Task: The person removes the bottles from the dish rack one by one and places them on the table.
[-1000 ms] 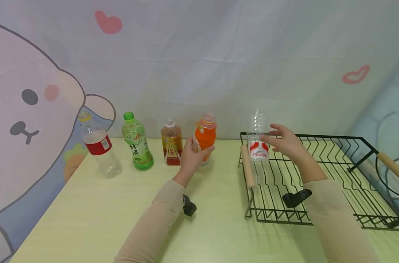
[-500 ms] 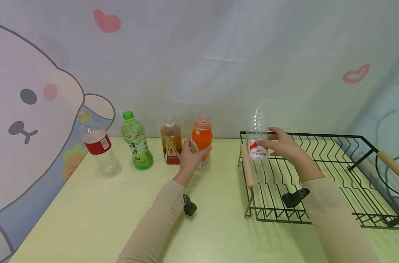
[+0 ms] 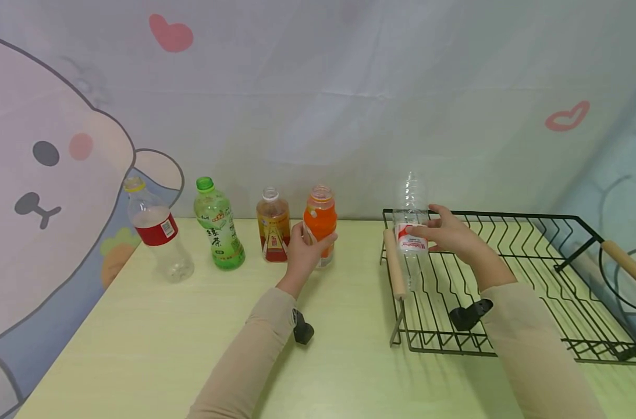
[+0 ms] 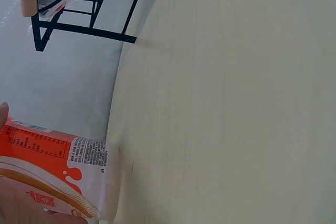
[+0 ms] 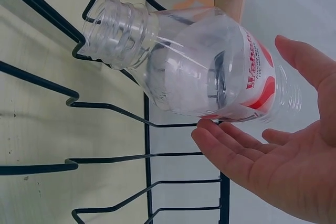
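My left hand (image 3: 304,253) grips the lower part of an orange-labelled plastic bottle (image 3: 320,215) without a cap, held upright at the table. In the left wrist view the orange bottle's base (image 4: 107,182) is close to the tabletop; whether it touches, I cannot tell. A clear water bottle (image 3: 414,244) with a red and white label stands upside down in a black wire rack (image 3: 527,217). Beside it my right hand (image 3: 451,235) has extended fingers. In the right wrist view the fingertips (image 5: 202,129) meet the clear bottle's side, while the thumb (image 5: 294,51) stands apart from it.
To the left stand a red-labelled clear bottle (image 3: 160,233), a green tea bottle (image 3: 220,227) and an amber bottle (image 3: 274,230). Wooden handles (image 3: 394,267) flank the rack. A printed cloth wall (image 3: 359,116) closes off the table's (image 3: 166,349) back edge.
The orange bottle, tilted to the right a second ago, now stands more upright and has shifted slightly left. My right hand has moved slightly closer to the clear bottle.
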Available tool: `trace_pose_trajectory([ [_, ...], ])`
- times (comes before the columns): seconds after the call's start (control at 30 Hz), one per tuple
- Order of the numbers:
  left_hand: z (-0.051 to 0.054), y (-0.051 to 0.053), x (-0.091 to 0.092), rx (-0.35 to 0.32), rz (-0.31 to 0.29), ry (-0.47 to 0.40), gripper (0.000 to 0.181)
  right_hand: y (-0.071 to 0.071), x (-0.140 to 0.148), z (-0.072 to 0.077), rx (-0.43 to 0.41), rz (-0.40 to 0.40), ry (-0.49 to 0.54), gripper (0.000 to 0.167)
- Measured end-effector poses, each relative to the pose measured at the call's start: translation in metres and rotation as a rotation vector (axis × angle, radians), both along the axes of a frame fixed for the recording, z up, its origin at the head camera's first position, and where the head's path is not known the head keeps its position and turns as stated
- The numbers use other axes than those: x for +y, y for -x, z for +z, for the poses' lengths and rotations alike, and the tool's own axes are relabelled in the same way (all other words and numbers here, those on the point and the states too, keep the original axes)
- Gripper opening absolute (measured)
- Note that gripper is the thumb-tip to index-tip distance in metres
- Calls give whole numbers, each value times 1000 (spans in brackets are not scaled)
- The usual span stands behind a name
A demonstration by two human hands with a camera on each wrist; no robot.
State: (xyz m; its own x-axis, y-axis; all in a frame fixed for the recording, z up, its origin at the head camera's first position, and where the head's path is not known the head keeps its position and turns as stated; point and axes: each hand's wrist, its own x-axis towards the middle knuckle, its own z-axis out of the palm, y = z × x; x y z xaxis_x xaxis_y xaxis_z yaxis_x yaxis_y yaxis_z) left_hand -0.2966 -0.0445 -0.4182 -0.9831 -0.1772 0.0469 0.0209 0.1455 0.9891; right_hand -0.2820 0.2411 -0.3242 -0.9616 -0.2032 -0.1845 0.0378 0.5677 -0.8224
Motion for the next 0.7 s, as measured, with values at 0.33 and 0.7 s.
trace_pose_trajectory([
  [0.33,-2,1,0,-4,0,17,72,0,-1,0,-22,31,9,96],
  [0.7,1,-3,1,-27,-10,9,76,0,-4,-6,-45,50,6,97],
])
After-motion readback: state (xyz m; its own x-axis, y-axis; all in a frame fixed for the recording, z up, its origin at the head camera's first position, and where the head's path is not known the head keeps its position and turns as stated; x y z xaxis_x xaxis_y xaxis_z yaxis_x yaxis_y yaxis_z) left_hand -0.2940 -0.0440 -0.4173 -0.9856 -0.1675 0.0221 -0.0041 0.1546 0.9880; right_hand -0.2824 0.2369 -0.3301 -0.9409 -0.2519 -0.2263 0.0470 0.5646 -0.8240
